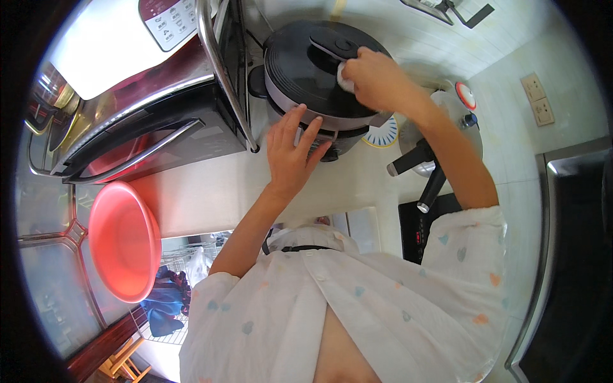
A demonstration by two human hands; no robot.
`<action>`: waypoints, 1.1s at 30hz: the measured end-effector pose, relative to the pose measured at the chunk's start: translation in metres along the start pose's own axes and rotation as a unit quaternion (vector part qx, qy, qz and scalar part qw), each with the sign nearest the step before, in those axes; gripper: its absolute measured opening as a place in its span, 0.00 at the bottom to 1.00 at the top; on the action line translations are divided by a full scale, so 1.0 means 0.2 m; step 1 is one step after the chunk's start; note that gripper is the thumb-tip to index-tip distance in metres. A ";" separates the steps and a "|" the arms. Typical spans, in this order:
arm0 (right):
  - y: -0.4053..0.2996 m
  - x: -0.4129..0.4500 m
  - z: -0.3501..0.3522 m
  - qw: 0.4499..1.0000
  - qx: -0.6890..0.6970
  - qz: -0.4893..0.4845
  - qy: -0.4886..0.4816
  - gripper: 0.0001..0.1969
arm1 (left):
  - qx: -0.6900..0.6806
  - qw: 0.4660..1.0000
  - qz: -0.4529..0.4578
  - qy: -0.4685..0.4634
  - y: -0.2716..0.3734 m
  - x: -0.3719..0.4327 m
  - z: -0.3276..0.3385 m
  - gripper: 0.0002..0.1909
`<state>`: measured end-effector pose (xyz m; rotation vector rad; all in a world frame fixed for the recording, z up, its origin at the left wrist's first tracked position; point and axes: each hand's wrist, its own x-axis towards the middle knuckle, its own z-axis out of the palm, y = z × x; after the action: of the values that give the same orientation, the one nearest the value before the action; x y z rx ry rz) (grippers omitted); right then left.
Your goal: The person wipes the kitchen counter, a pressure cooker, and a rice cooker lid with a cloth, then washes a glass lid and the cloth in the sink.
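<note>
A round electric cooking pan with a dark lid (306, 72) stands on the counter against the tiled wall. The lid has a black raised handle (335, 43). My right hand (378, 81) holds a white cloth (345, 79) against the lid, beside that handle. With fingers spread, my left hand (292, 148) rests its fingertips on the silvery front rim of the pan. A plate with a blue striped edge (382, 135) shows partly from behind the pan's right side.
A pressure cooker or pot with black handles (412, 158) stands right, by an induction hob (409, 230). At left are an oven (158, 129) on a rack and a pink plastic basin (125, 244). A wire basket (179, 268) with blue cloth is below. Wall sockets (537, 99) are at right.
</note>
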<state>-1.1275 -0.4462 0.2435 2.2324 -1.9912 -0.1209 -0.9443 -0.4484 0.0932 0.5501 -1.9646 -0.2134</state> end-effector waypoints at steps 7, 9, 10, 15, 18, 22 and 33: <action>-0.23 -0.09 0.06 0.941 0.276 -0.157 0.118 0.22 | 0.007 1.000 0.002 -0.011 -0.07 0.01 -0.04 0.28; -0.22 -0.03 0.10 0.940 0.276 -0.156 0.128 0.21 | -0.008 1.000 -0.003 -0.002 -0.11 0.02 -0.04 0.28; -0.20 0.02 0.13 0.939 0.277 -0.150 0.139 0.19 | -0.026 1.000 -0.005 0.004 -0.12 0.02 -0.04 0.27; -0.18 0.47 0.24 0.965 0.100 -0.091 0.222 0.15 | -0.019 1.000 0.004 0.018 -0.12 0.06 -0.04 0.27; -0.04 0.79 0.29 0.977 0.026 -0.034 0.207 0.16 | -0.002 1.000 0.020 0.005 -0.11 0.08 -0.05 0.27; 0.00 0.97 0.21 0.998 0.019 0.064 -0.015 0.19 | 0.005 1.000 0.011 0.013 -0.09 0.08 -0.04 0.25; 0.03 0.20 0.04 0.990 0.101 -0.093 0.015 0.19 | 0.039 0.998 0.034 0.025 -0.12 0.09 -0.03 0.21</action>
<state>-1.1302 -0.4874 0.2374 2.5258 -1.8508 0.0987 -0.9392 -0.4772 0.1007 0.5328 -1.9463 -0.0798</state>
